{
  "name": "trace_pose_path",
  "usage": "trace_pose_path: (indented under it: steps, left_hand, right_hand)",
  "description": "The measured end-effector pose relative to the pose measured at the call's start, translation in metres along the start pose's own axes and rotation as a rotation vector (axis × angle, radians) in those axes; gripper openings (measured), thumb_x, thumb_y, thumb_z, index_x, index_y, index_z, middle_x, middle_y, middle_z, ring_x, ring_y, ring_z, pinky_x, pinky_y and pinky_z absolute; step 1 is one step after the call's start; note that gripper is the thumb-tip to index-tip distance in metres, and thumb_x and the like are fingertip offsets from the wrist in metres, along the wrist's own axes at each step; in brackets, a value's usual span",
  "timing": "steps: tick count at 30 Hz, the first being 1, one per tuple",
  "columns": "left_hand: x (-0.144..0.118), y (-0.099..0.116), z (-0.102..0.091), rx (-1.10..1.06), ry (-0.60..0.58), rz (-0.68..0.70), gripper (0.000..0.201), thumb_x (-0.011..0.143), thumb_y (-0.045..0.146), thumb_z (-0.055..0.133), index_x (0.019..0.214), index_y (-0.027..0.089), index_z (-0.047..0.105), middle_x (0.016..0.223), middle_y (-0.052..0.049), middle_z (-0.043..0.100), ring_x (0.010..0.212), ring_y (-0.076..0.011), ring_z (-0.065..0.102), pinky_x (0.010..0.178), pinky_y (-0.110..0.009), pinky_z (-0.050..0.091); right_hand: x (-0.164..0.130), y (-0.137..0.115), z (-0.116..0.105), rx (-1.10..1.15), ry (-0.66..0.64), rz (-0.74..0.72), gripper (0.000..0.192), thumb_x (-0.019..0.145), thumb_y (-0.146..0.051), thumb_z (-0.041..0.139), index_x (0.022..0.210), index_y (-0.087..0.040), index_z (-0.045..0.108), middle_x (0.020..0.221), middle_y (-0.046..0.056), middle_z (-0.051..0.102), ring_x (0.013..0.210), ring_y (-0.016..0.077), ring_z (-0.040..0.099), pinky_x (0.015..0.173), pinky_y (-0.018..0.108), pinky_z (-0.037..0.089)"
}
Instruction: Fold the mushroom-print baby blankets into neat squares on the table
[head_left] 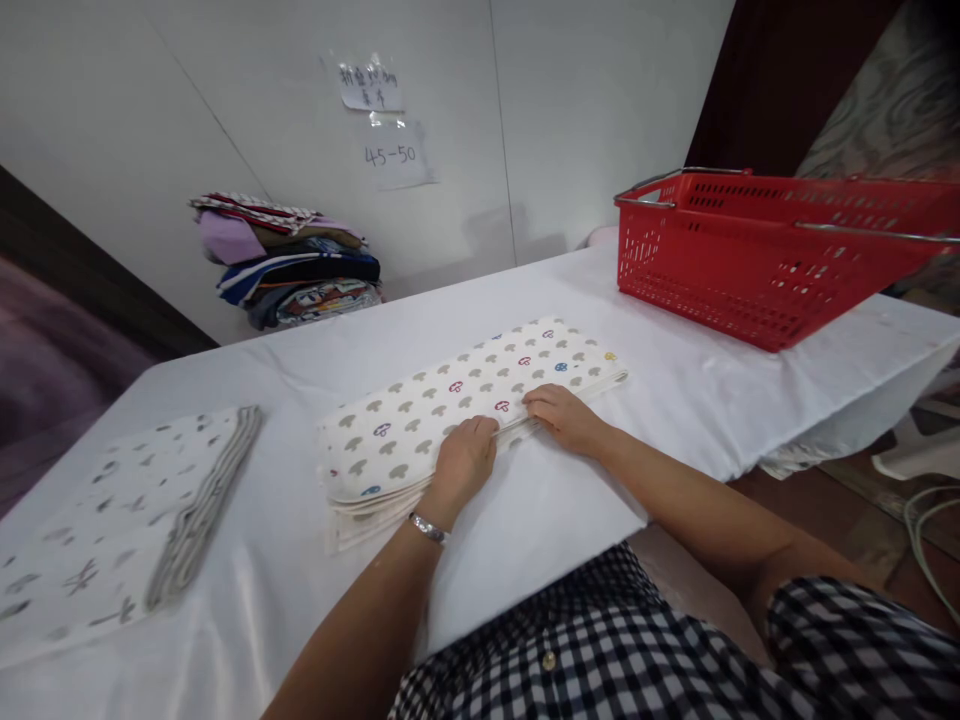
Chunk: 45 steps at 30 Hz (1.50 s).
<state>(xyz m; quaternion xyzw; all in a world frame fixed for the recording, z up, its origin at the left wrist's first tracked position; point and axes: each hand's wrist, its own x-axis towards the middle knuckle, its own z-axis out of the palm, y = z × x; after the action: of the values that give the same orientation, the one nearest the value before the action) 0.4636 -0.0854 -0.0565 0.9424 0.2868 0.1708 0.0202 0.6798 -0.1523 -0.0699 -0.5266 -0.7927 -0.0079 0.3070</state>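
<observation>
A white cloth (pixel 442 395) printed with beige, red and blue mushrooms lies folded into a long strip on the table. At the middle of its near edge, my left hand (pixel 466 460), below a silver bracelet (pixel 429 528), has its fingers curled over the layers and pinches them. Just to the right, my right hand (pixel 564 418) grips the same edge with bent fingers. Both thumbs are mostly hidden. The layers show at the cloth's left end, slightly uneven. Apart from it, on the left, lies another folded white cloth (pixel 127 520) with grey plant prints.
A red plastic basket (pixel 705 260) with metal handles stands at the table's right rear. Beyond the back edge, a pile of folded fabrics (pixel 292 262) sits by the wall. Two paper notes (pixel 394 153) hang there. White fabric covers the table (pixel 300 620).
</observation>
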Motion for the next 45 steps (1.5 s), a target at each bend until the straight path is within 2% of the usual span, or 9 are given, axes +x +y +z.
trace_pose_path:
  steps: [14,22,30,37,41,45]
  left_hand:
    - [-0.0012,-0.001,0.002,-0.014,0.014,0.028,0.017,0.086,0.013,0.041,0.095,0.02,0.053,0.089,-0.004,0.06,0.083,-0.0186,0.054,0.072,-0.031,0.041]
    - [-0.0012,-0.0007,0.0022,-0.004,0.016,0.043,0.016,0.086,0.013,0.043,0.096,0.02,0.053,0.09,-0.003,0.059,0.085,-0.0184,0.053,0.073,-0.03,0.041]
    - [-0.0008,0.0006,0.0036,0.07,0.044,0.089,0.013,0.09,0.017,0.043,0.09,0.019,0.056,0.095,-0.005,0.058,0.085,-0.018,0.053,0.071,-0.031,0.041]
    - [-0.0015,0.0024,0.0029,0.175,0.062,0.166,0.014,0.088,0.013,0.045,0.082,0.017,0.057,0.084,-0.006,0.058,0.08,-0.019,0.052,0.07,-0.032,0.039]
    - [-0.0016,0.002,0.0043,0.21,0.056,0.163,0.017,0.088,0.013,0.043,0.078,0.017,0.057,0.077,-0.004,0.057,0.074,-0.0182,0.052,0.067,-0.032,0.037]
    - [-0.0021,0.0019,0.0061,0.167,0.051,0.122,0.016,0.089,0.014,0.043,0.087,0.017,0.059,0.08,-0.005,0.058,0.076,-0.0188,0.053,0.069,-0.032,0.037]
  right_hand:
    - [0.0014,-0.0001,0.0033,-0.032,0.019,0.011,0.018,0.091,-0.015,0.045,0.098,-0.019,0.061,0.11,0.009,0.061,0.104,0.0216,0.051,0.087,0.04,0.042]
    - [0.0024,0.001,0.0039,-0.042,-0.002,0.014,0.014,0.089,-0.013,0.049,0.091,-0.018,0.061,0.106,0.009,0.062,0.1,0.0216,0.052,0.086,0.039,0.041]
    - [0.0007,-0.0006,0.0007,-0.045,0.046,-0.016,0.016,0.09,-0.013,0.046,0.087,-0.017,0.061,0.104,0.008,0.062,0.099,0.0214,0.051,0.082,0.037,0.039]
    - [-0.0019,0.0073,0.0061,-0.079,0.047,-0.034,0.017,0.089,-0.013,0.046,0.09,-0.018,0.063,0.092,0.007,0.064,0.087,0.0192,0.052,0.078,0.034,0.038]
    - [-0.0021,0.0087,0.0074,-0.084,0.036,-0.002,0.018,0.091,-0.015,0.045,0.096,-0.017,0.062,0.087,0.006,0.065,0.083,0.0189,0.052,0.077,0.034,0.038]
    - [-0.0018,0.0084,0.0069,-0.09,0.036,-0.04,0.019,0.09,-0.013,0.044,0.091,-0.017,0.063,0.089,0.007,0.065,0.083,0.019,0.052,0.077,0.033,0.038]
